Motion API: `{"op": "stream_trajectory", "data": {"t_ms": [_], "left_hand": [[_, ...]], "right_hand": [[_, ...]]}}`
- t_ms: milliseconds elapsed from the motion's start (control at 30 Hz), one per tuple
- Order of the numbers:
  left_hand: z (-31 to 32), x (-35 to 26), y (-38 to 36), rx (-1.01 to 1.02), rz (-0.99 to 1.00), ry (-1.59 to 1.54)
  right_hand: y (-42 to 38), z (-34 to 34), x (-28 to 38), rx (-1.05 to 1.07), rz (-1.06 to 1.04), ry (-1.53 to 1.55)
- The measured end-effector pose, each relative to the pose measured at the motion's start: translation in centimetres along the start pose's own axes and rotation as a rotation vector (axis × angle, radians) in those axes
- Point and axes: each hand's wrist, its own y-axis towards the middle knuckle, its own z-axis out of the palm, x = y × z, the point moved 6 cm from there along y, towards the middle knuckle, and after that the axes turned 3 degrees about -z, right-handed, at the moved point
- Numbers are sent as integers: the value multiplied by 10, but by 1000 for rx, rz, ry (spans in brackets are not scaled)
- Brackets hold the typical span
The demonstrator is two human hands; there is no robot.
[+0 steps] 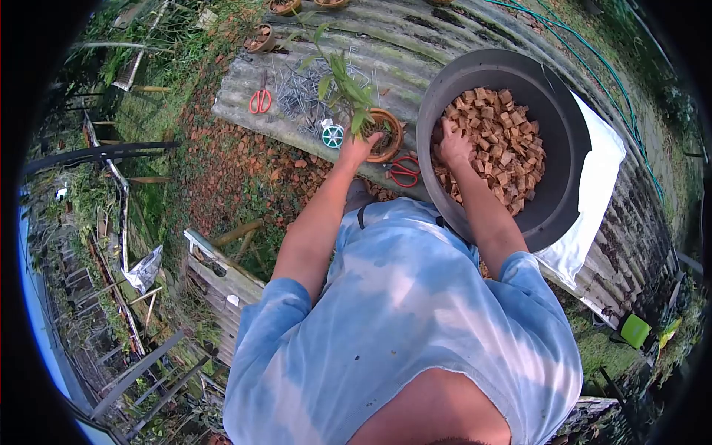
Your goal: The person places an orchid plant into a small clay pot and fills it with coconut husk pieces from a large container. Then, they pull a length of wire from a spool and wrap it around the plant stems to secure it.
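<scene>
My left hand [359, 150] is at the near left rim of a terracotta pot [401, 136], its thumb over the rim. It closes around the base of a leafy green potted plant [343, 87]; its other fingers are partly hidden by leaves. My right hand [454, 147] reaches down into a large dark tub [565, 141], touching a heap of brown cube-shaped chips [512, 141]. Its fingers look stretched and apart, with the tips partly lost among the chips. Red-handled scissors [403, 172] lie between pot and tub. Left of the pot sits a green reel of tie wire [332, 136].
The corrugated sheet [415, 55] forms the work surface. On it lie a pile of thin metal wires [300, 89] and a second red-handled pair of scissors [260, 101]. Small pots [261, 38] stand along its far side. A white sack [593, 193] lies under the tub.
</scene>
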Motion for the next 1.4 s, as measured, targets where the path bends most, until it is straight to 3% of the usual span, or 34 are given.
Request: {"op": "stream_trajectory", "data": {"t_ms": [133, 233, 333, 367, 467, 667, 800, 900, 1033, 1167, 1267, 1400], "left_hand": [[-9, -7, -2, -68, 147, -103], [-12, -4, -9, 245, -190, -254], [-17, -2, -6, 240, -53, -167], [-18, 0, -5, 230, -12, -143], [-16, 4, -5, 180, 78, -63], [7, 4, 11, 202, 114, 8], [20, 24, 16, 134, 209, 2], [0, 8, 6, 177, 143, -107], [6, 22, 13, 234, 102, -154], [11, 29, 15, 120, 232, -120], [10, 28, 14, 202, 143, -187], [3, 24, 8, 155, 159, -136]], "right_hand": [[-5, 8, 18, -35, -104, -94], [-4, 6, 11, -3, -104, 107], [-1, -2, 1, 2, -155, 196], [-1, 2, -5, 80, -115, 253], [-30, -9, 6, 23, -27, 159], [-11, 10, -5, 38, -189, 131], [-17, 5, -18, -30, -114, 554], [-29, -27, -25, 29, -58, 679], [-34, -48, -32, -232, -189, 712], [-35, -57, -44, -145, -29, 828], [-45, -83, -44, -269, -94, 860], [-86, -153, -14, -347, -123, 902]]}}
